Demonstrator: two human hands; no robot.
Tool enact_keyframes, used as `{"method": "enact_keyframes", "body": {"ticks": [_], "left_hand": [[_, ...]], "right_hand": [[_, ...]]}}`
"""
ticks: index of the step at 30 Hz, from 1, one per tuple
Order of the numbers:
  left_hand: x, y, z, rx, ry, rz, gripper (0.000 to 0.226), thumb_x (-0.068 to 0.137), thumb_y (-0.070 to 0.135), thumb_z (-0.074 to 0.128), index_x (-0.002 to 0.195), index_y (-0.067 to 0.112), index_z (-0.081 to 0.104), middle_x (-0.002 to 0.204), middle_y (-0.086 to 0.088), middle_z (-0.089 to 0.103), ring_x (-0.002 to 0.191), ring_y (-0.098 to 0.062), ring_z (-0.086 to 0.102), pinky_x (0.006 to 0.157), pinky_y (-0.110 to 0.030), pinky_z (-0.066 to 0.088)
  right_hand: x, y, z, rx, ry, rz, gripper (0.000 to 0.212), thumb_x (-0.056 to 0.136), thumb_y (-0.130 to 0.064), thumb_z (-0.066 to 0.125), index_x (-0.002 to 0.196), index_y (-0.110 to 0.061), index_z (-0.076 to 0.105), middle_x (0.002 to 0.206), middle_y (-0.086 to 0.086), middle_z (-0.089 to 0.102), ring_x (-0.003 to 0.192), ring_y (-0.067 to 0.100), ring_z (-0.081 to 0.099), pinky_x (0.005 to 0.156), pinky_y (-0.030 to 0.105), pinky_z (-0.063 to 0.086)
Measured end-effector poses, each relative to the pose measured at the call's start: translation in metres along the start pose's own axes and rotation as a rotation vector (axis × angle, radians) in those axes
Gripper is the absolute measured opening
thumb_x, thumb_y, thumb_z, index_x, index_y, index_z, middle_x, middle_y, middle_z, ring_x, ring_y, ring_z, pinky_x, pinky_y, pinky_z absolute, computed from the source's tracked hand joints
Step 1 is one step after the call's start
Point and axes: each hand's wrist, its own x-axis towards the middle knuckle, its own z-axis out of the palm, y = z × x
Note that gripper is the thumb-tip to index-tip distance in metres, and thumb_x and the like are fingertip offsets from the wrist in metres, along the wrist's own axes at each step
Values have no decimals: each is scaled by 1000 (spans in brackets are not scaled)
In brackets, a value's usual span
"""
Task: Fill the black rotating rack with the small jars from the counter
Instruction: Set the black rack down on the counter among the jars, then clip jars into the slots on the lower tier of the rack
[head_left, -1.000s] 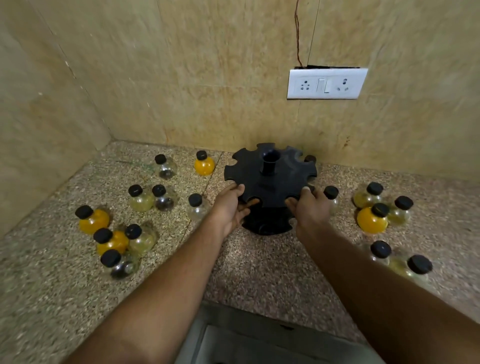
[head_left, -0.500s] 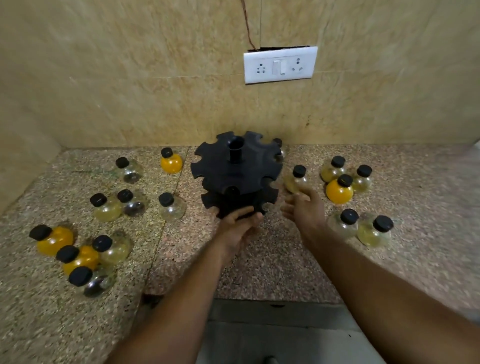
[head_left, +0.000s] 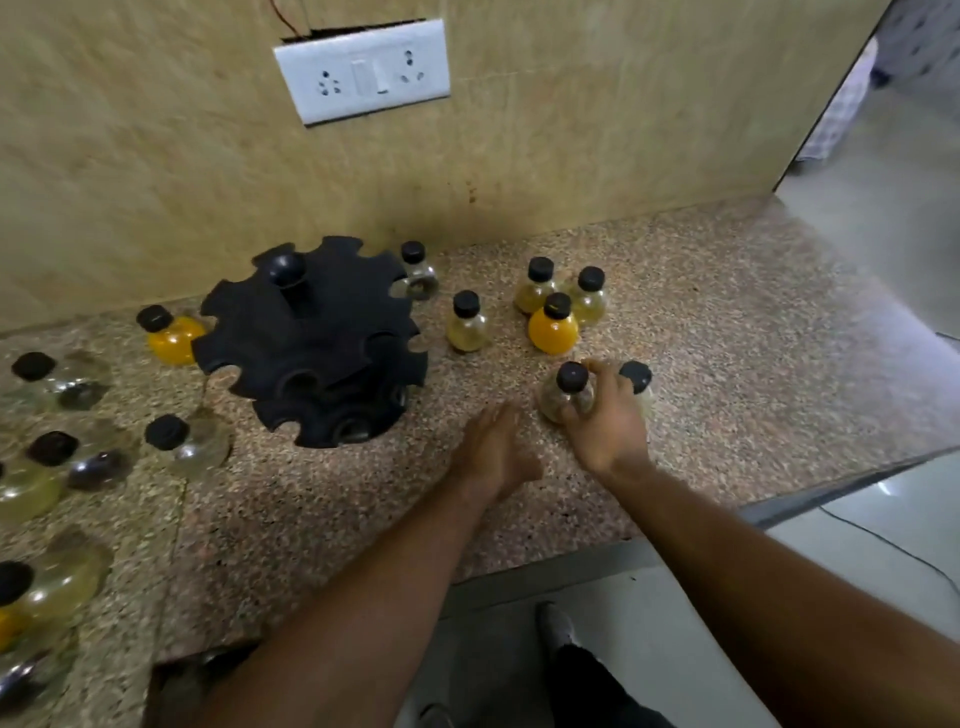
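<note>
**A:** While the right hand (head_left: 608, 421) has its fingers curled round the pale jar (head_left: 562, 391), with the cap showing above the knuckles, what is the first hazard?

**B:** Contact. A second jar (head_left: 636, 375) stands just behind that hand, touching it or very nearly. A lift that swings outward could tip it. An orange jar (head_left: 553, 328) stands a little farther beyond the grip.

**A:** And the destination?

**B:** The black rack (head_left: 317, 338) stands on the counter (head_left: 727, 338), well to the left of the grip. The left hand (head_left: 493, 454) lies between them, low over the stone, fingers relaxed and holding nothing. The slots facing us look empty.

**A:** Failure modes at the rack?

**B:** Probably two. The rack rotates, so a jar pushed in off-centre may turn it instead of seating. The round glass body may also slip in the fingers. Steady the rack with the free hand first.
</note>
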Motion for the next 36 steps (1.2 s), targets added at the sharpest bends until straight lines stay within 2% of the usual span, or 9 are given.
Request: {"method": "enact_keyframes", "body": {"ticks": [8,13,15,17,19,21,28,32,36], "left_hand": [[33,19,20,270,-152,-281,130,68,62,82,159,34,-7,167,-9,-18,153,-38,-14,115,-63,20],[37,14,22,239,-84,-292,117,70,58,81,159,34,9,169,-8,-6,154,-35,-2,115,-59,25],[37,10,18,-58,140,-265,87,79,47,78,152,27,36,160,-9,34,144,-29,35,112,-42,38],[31,10,5,-607,419,-370,45,87,37,75,127,25,61,121,1,68,104,-14,63,90,-27,48],[23,10,-9,-1192,603,-488,16,91,37,72,100,25,69,83,9,69,73,-8,62,72,-27,49],[16,-1,-16,-1570,720,-566,27,90,46,69,94,19,73,71,4,70,61,-13,64,63,-33,49],[-4,-41,-28,-1770,907,-662,42,90,51,67,100,11,71,69,1,69,58,-18,64,48,-27,45],[-14,-58,-36,-1801,699,-609,28,96,42,63,93,15,65,66,4,60,47,-10,52,41,-24,33],[-25,-61,-46,-1740,596,-589,35,97,45,59,73,20,58,59,6,44,44,-8,41,40,-24,34]], "right_hand": [[35,32,9,10,-203,-72,75,95,-34,66,156,-16,28,152,12,43,133,33,49,100,42,44],[51,39,7,4,-238,-106,59,94,-24,64,148,-17,41,141,11,52,122,33,55,90,39,45],[54,42,5,-8,-223,-133,56,94,-26,65,145,-18,44,139,10,52,120,33,56,85,37,44],[58,41,9,-19,-231,-169,52,94,-28,66,142,-17,47,138,11,51,119,33,55,85,38,45],[61,35,15,-11,-255,-197,49,92,-29,67,137,-16,51,136,10,52,117,33,56,85,40,46],[65,24,23,8,-286,-274,50,90,-31,68,135,-15,53,136,10,53,117,32,57,88,42,49],[63,-32,51,31,-501,-562,52,86,-37,73,134,-23,57,125,4,57,112,29,59,92,41,50],[57,-61,69,-13,-591,-645,53,88,-39,72,137,-27,55,128,1,53,114,23,58,97,36,49],[56,-77,84,39,-570,-637,50,87,-34,76,134,-27,59,119,-2,51,110,22,60,98,34,49]]}}
